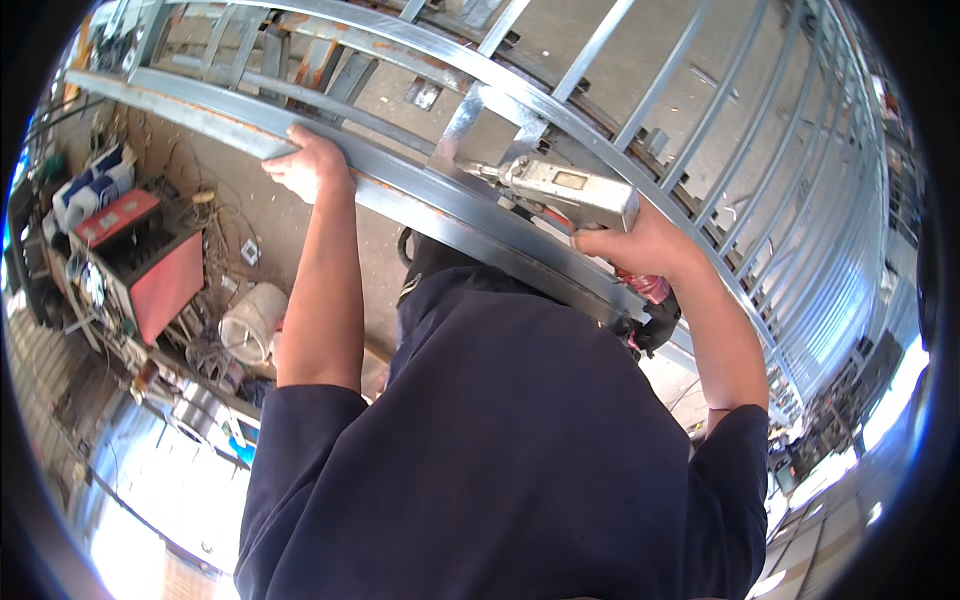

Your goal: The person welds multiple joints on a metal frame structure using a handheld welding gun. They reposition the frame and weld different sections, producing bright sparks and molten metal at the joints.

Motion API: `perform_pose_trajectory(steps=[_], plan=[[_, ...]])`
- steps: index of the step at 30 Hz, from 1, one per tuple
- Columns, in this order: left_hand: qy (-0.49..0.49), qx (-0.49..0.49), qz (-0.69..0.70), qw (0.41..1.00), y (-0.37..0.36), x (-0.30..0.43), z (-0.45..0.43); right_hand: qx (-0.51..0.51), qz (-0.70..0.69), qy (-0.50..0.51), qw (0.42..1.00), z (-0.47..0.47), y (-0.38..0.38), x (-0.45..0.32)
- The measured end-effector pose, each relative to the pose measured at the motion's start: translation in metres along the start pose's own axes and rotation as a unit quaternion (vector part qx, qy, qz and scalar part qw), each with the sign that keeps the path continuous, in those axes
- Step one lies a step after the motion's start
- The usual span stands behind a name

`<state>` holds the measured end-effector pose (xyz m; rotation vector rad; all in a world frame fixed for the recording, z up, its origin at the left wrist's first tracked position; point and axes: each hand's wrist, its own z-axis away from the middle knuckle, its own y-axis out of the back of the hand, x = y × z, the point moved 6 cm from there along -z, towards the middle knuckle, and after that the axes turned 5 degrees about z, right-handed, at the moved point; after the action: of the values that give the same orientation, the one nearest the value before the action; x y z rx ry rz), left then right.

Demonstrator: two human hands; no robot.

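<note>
My left hand [311, 165] lies over a long grey steel channel [390, 169], its fingers curled on the near edge. The channel runs slantwise in front of my body. My right hand [645, 240] is closed around a worn silver metal tool [577, 191], perhaps a power or spray tool; its exact kind I cannot tell. The tool's narrow tip points left, over the channel. Red and black wrapping or cable [649, 300] hangs beneath the right hand. Just beyond the channel are short metal cross pieces [461, 124], some with orange rust.
A large frame of parallel metal bars [675, 90] spreads across the far and right side. On the left stand a red and black metal box [165, 289], a whitish bucket [251, 322], white and blue jugs [97, 180] and tangled cables.
</note>
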<state>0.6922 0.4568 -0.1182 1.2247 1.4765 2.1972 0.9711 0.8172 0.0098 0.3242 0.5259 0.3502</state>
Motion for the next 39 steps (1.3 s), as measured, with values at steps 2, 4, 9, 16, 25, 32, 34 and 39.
perform_pose_trajectory(steps=[2,4,9,16,25,32,34,39], plan=[[0.014,-0.006,-0.028,0.999,0.004,0.008,0.006,-0.049,-0.065,0.053,0.995,-0.021,-0.005,-0.005],[0.028,-0.007,-0.047,0.998,0.008,0.014,0.010,-0.089,-0.139,0.108,0.980,-0.036,-0.011,-0.014],[0.037,-0.006,-0.066,0.997,0.008,0.020,0.014,-0.188,-0.187,0.080,0.961,-0.057,-0.025,-0.014],[0.039,-0.003,-0.077,0.996,0.005,0.018,0.010,-0.205,-0.241,0.080,0.945,-0.065,-0.027,-0.008],[0.044,-0.015,-0.080,0.996,0.004,0.016,0.009,-0.217,-0.219,0.106,0.945,-0.067,-0.028,-0.009],[0.033,-0.014,-0.081,0.996,0.003,0.016,0.009,-0.218,-0.194,0.109,0.950,-0.067,-0.026,-0.013],[0.032,-0.011,-0.083,0.996,0.003,0.016,0.008,-0.222,-0.189,0.107,0.950,-0.066,-0.025,-0.013],[0.027,-0.002,-0.091,0.996,0.004,0.017,0.009,-0.231,-0.186,0.104,0.949,-0.066,-0.024,-0.010]])
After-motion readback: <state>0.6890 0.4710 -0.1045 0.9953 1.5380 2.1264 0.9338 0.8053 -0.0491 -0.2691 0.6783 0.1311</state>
